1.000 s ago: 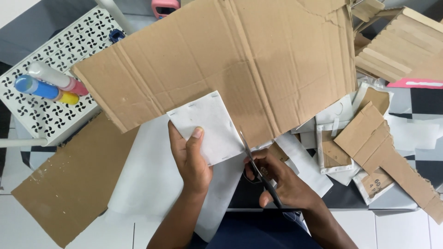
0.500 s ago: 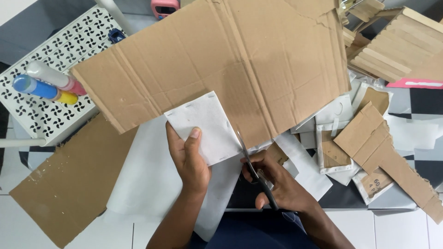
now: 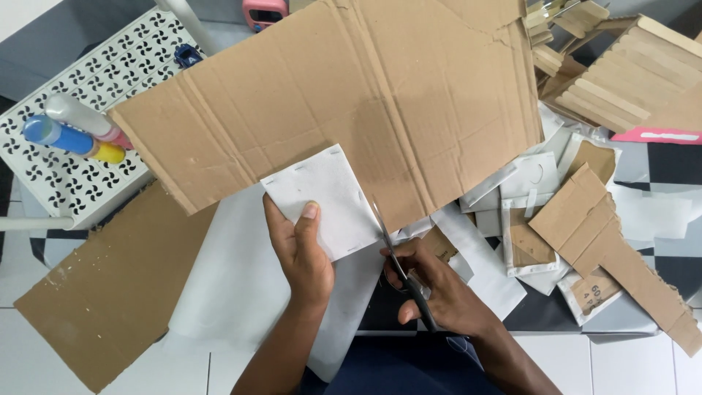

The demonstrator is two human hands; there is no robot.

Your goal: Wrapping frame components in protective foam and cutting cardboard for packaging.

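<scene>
My left hand (image 3: pixel 298 252) grips a white square card (image 3: pixel 325 197) laid against the near edge of a large brown cardboard sheet (image 3: pixel 344 102), thumb pressed on the card's face. My right hand (image 3: pixel 439 292) holds black-handled scissors (image 3: pixel 395 256), blades pointing up along the card's right edge where it meets the cardboard. A big white paper sheet (image 3: pixel 234 285) lies under both hands.
A white perforated tray (image 3: pixel 95 88) at the left carries glue tubes (image 3: pixel 73 132). A brown cardboard piece (image 3: pixel 110 292) lies at lower left. Cardboard offcuts and white-backed scraps (image 3: pixel 578 234) pile at the right, with a stick-built structure (image 3: pixel 614 66) behind them.
The scissors have advanced a little upward along the card's right edge. My left hand and the card have shifted slightly left and down.
</scene>
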